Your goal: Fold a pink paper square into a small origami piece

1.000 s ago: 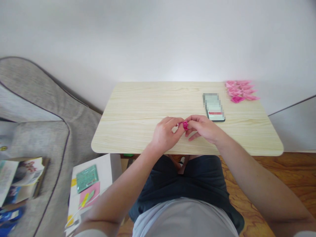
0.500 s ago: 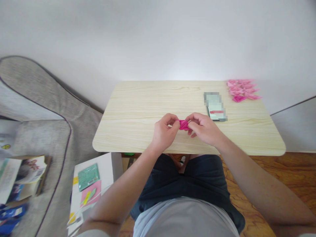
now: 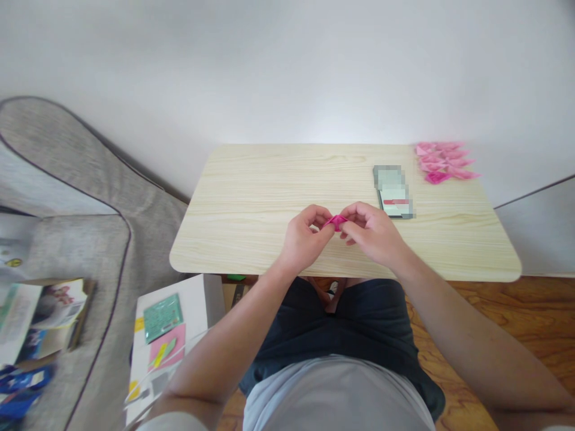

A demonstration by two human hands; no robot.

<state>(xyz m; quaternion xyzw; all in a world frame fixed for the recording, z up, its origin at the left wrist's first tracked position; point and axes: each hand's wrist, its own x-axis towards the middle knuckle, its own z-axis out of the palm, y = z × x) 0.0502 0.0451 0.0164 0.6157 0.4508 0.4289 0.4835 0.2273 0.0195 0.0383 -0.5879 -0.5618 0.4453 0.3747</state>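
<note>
Both hands are pinching a small pink folded paper (image 3: pixel 335 221) above the table (image 3: pixel 251 197) — left hand (image 3: pixel 303 239) at its 9 o'clock, right hand (image 3: pixel 372 234) at 3 o'clock, fingers narrowly closed.

Bare forearms, no sleeves in view. Left hand (image 3: pixel 303 239), right hand (image 3: pixel 372 233): no rings, no watch. Dark navy shorts (image 3: pixel 341 323). Light grey shirt (image 3: pixel 336 395).

Phone (image 3: pixel 394 191) on table (image 3: pixel 251 197); grey sofa (image 3: pixel 67 197) left.
</note>
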